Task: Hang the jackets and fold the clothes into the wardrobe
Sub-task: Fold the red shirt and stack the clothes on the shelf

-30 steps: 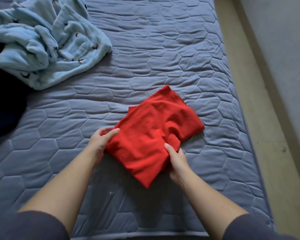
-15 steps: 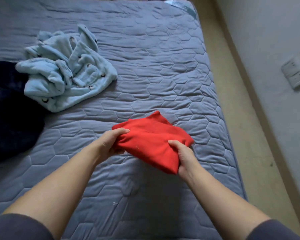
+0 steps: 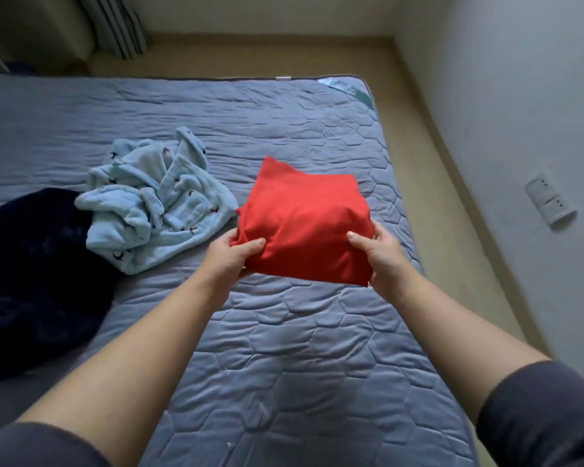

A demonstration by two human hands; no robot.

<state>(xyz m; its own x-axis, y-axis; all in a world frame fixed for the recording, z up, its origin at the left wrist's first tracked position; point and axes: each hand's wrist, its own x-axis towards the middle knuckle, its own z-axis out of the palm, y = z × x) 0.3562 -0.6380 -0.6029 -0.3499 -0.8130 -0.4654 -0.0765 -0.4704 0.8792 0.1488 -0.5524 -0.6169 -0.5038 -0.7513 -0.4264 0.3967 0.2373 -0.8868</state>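
Both hands clamp a folded red garment (image 3: 302,227), raised off the mattress (image 3: 284,348): left hand (image 3: 231,256) with thumb on top and fingers curled under the left edge, right hand (image 3: 381,256) gripping the right edge the same way. Cloth is smooth, a soft squarish bundle. Mattress is grey-blue, quilted in hexagons. Fluffy light-blue robe (image 3: 155,205) lies crumpled to the left, beside a dark navy garment (image 3: 38,281).

No legible text anywhere (mattress tag (image 3: 283,78) too blurred)
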